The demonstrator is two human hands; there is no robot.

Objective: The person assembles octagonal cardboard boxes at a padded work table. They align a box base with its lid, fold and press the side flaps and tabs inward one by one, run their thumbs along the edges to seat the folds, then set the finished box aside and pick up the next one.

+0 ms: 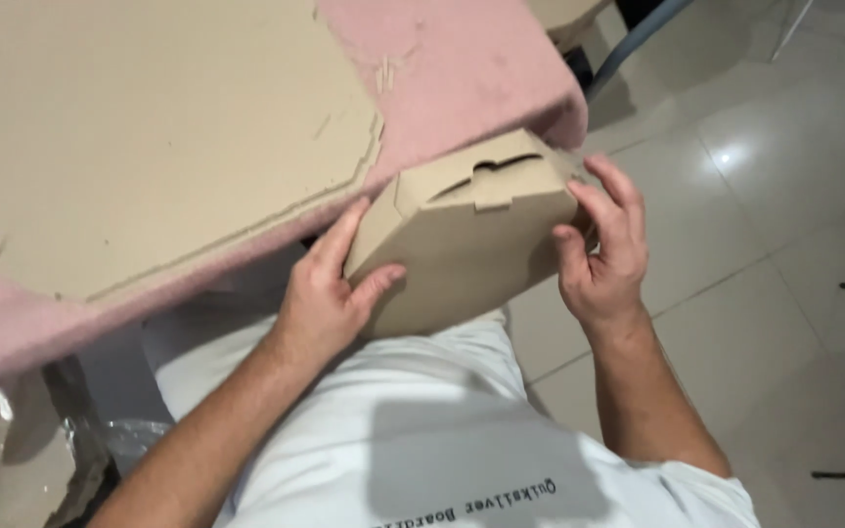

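Gripping cardboard box (pixel 462 240), both hands

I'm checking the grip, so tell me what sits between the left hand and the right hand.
In the head view, a folded brown cardboard box sits between the left hand and the right hand. Both hands press against its sides.

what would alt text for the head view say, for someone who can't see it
Seen from above, a person's left hand and right hand grip a folded brown cardboard box by its two sides, just off the edge of a table with a pink cloth. A flat cardboard sheet lies on the cloth, and pale floor tiles show at right.
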